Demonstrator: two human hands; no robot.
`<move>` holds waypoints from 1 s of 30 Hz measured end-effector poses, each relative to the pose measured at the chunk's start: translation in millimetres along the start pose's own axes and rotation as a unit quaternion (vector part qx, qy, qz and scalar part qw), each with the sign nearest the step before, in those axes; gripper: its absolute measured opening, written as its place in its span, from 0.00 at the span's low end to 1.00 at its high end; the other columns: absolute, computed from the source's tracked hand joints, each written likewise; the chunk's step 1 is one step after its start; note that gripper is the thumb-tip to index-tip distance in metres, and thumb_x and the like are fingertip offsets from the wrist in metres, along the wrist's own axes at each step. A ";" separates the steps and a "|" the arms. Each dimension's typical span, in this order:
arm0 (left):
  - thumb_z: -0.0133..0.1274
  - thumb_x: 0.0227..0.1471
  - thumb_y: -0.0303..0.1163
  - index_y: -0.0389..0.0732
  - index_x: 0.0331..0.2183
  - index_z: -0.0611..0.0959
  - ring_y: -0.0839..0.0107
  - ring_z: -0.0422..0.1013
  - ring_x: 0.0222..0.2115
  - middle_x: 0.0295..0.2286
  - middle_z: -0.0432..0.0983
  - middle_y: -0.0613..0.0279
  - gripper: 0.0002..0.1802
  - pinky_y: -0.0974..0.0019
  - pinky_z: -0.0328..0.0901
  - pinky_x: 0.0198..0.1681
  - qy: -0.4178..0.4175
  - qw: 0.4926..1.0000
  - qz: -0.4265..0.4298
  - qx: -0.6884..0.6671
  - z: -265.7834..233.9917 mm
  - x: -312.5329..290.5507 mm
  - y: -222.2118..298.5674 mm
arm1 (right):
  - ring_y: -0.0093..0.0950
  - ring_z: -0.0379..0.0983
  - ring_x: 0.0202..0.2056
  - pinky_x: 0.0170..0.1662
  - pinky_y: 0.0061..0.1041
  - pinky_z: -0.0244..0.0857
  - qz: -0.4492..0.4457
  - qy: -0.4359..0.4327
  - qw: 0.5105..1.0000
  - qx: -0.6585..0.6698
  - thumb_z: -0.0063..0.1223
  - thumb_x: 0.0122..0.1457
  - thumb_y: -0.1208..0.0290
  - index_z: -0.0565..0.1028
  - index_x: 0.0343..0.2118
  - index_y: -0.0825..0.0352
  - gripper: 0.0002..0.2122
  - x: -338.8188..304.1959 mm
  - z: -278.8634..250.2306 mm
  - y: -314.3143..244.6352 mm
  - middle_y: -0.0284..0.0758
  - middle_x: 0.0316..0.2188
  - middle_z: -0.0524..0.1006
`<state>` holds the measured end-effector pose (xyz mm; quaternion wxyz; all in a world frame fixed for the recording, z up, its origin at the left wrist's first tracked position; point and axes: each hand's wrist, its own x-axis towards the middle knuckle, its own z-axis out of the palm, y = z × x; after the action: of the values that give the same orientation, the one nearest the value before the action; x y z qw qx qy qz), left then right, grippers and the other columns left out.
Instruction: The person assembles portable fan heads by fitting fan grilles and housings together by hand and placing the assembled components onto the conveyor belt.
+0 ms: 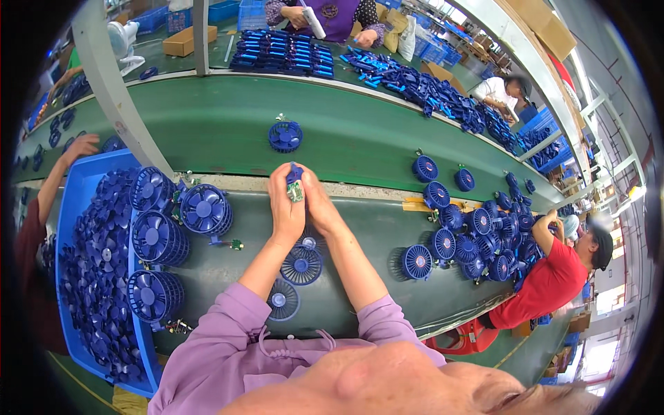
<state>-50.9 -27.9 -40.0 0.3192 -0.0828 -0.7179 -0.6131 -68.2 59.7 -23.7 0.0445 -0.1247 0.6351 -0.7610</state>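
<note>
My left hand (285, 207) and my right hand (319, 204) are pressed together at the near edge of the conveyor. Between them they grip a blue fan head (295, 171), mostly hidden by my palms and fingers. A small green circuit board (295, 192) sticks out of it toward me. Below my wrists, on the dark worktop (360, 290), lie a few round blue fan grilles (301, 265). To the left stand several stacked blue fan housings with blades (206, 209), with wires and small boards beside them.
A blue bin (66, 277) of loose fan blades (104, 256) sits at far left. The green conveyor (228, 117) carries a fan head (285, 136). Grilled fans (477, 242) crowd the right, near a co-worker in red (553, 283). A metal post (117, 97) rises beside the bin.
</note>
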 end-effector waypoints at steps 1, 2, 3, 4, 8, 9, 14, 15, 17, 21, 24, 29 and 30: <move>0.47 0.56 0.37 0.36 0.52 0.67 0.50 0.58 0.53 0.51 0.62 0.45 0.25 0.53 0.52 0.57 -0.030 0.998 0.017 0.054 0.5 0.8 -11.6 | 0.28 0.63 0.54 0.58 0.26 0.55 -0.003 0.024 0.998 -0.060 0.41 0.65 0.57 0.65 0.55 0.68 0.22 3.8 -6.7 -6.5 0.39 0.52 0.68; 0.48 0.55 0.37 0.36 0.53 0.66 0.49 0.56 0.54 0.52 0.61 0.45 0.26 0.53 0.51 0.58 -0.065 0.993 0.036 0.092 12.9 2.7 -12.4 | 0.31 0.65 0.52 0.56 0.28 0.58 -0.041 0.076 0.982 -0.170 0.45 0.63 0.59 0.66 0.54 0.69 0.22 12.1 -41.3 2.2 0.41 0.51 0.70; 0.49 0.54 0.34 0.37 0.56 0.64 0.49 0.54 0.56 0.55 0.58 0.44 0.29 0.53 0.50 0.59 -0.096 0.990 0.045 0.087 14.8 5.8 -16.4 | 0.33 0.66 0.53 0.55 0.30 0.59 -0.084 0.135 0.957 -0.243 0.49 0.61 0.59 0.66 0.54 0.71 0.23 17.0 -58.4 -3.5 0.44 0.51 0.70; 0.49 0.53 0.32 0.37 0.56 0.64 0.49 0.54 0.56 0.55 0.58 0.45 0.29 0.52 0.50 0.59 -0.100 0.989 0.057 0.093 24.7 12.8 -15.2 | 0.36 0.67 0.51 0.55 0.31 0.60 -0.100 0.181 0.937 -0.280 0.55 0.56 0.59 0.66 0.54 0.71 0.26 26.4 -100.6 3.9 0.47 0.50 0.70; 0.49 0.52 0.28 0.35 0.51 0.69 0.48 0.59 0.53 0.51 0.65 0.46 0.24 0.52 0.54 0.57 0.006 0.984 0.105 0.144 33.7 68.6 -60.6 | 0.51 0.60 0.55 0.56 0.44 0.57 -0.157 0.284 0.729 -0.602 0.61 0.50 0.62 0.63 0.56 0.69 0.32 -1.3 -123.3 -24.6 0.54 0.54 0.63; 0.50 0.52 0.29 0.35 0.51 0.69 0.48 0.59 0.52 0.51 0.65 0.47 0.24 0.51 0.55 0.56 0.018 0.977 0.078 0.196 34.6 82.9 -71.8 | 0.50 0.60 0.55 0.57 0.43 0.56 -0.208 0.262 0.730 -0.596 0.61 0.50 0.63 0.63 0.55 0.69 0.31 -10.8 -117.7 -27.2 0.53 0.54 0.64; 0.54 0.51 0.37 0.38 0.51 0.71 0.49 0.61 0.52 0.50 0.66 0.50 0.26 0.49 0.62 0.52 -0.038 0.929 -0.138 0.340 50.6 129.4 -91.3 | 0.48 0.49 0.62 0.63 0.43 0.46 -0.103 -0.165 0.867 -0.459 0.68 0.39 0.58 0.63 0.58 0.62 0.40 -87.1 -35.4 -49.4 0.47 0.61 0.57; 0.54 0.51 0.38 0.40 0.51 0.71 0.48 0.62 0.51 0.48 0.67 0.50 0.26 0.49 0.63 0.50 -0.081 0.911 -0.167 0.368 52.1 134.2 -95.7 | 0.49 0.47 0.63 0.63 0.47 0.45 -0.105 -0.212 0.837 -0.493 0.69 0.36 0.55 0.63 0.59 0.61 0.43 -96.2 -28.5 -39.5 0.46 0.62 0.54; 0.54 0.51 0.39 0.44 0.48 0.73 0.51 0.64 0.49 0.46 0.70 0.53 0.23 0.51 0.65 0.49 -0.131 0.888 -0.195 0.394 54.5 134.8 -100.4 | 0.48 0.46 0.64 0.62 0.51 0.44 -0.098 -0.247 0.771 -0.578 0.70 0.35 0.54 0.62 0.59 0.59 0.44 -108.3 -17.7 -30.8 0.45 0.62 0.54; 0.50 0.54 0.37 0.42 0.37 0.72 0.49 0.73 0.36 0.32 0.77 0.50 0.11 0.47 0.67 0.38 -0.122 0.913 -0.198 0.335 56.8 124.9 -97.2 | 0.43 0.48 0.64 0.62 0.51 0.43 -0.104 -0.209 0.813 -0.534 0.68 0.41 0.61 0.72 0.43 0.62 0.25 -109.2 -24.9 -19.9 0.42 0.60 0.59; 0.48 0.55 0.34 0.40 0.36 0.69 0.46 0.73 0.33 0.27 0.77 0.48 0.09 0.47 0.66 0.34 -0.076 0.965 -0.093 0.233 52.5 98.1 -90.2 | 0.43 0.53 0.62 0.62 0.48 0.44 -0.050 -0.211 0.861 -0.459 0.67 0.43 0.65 0.71 0.31 0.64 0.16 -103.1 -41.0 -24.1 0.41 0.56 0.66; 0.52 0.56 0.38 0.34 0.43 0.79 0.67 0.75 0.34 0.33 0.79 0.53 0.18 0.66 0.67 0.41 0.025 0.985 -0.166 -0.030 7.5 59.9 -88.7 | 0.28 0.71 0.47 0.50 0.30 0.66 0.048 -0.215 0.973 -0.067 0.60 0.51 0.76 0.69 0.29 0.66 0.08 -80.4 -37.5 -62.7 0.44 0.47 0.75; 0.52 0.57 0.38 0.33 0.43 0.79 0.71 0.74 0.35 0.35 0.79 0.55 0.19 0.68 0.67 0.42 0.029 0.968 -0.214 -0.131 8.9 53.0 -78.1 | 0.28 0.72 0.46 0.49 0.29 0.67 0.039 -0.155 0.987 -0.012 0.58 0.53 0.77 0.68 0.29 0.66 0.08 -73.3 -43.2 -67.3 0.44 0.46 0.76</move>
<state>-135.4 -52.4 -75.3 0.1882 0.0493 -0.6227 -0.7579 -2.0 130.3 25.3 0.1708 -0.2164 0.6341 -0.7224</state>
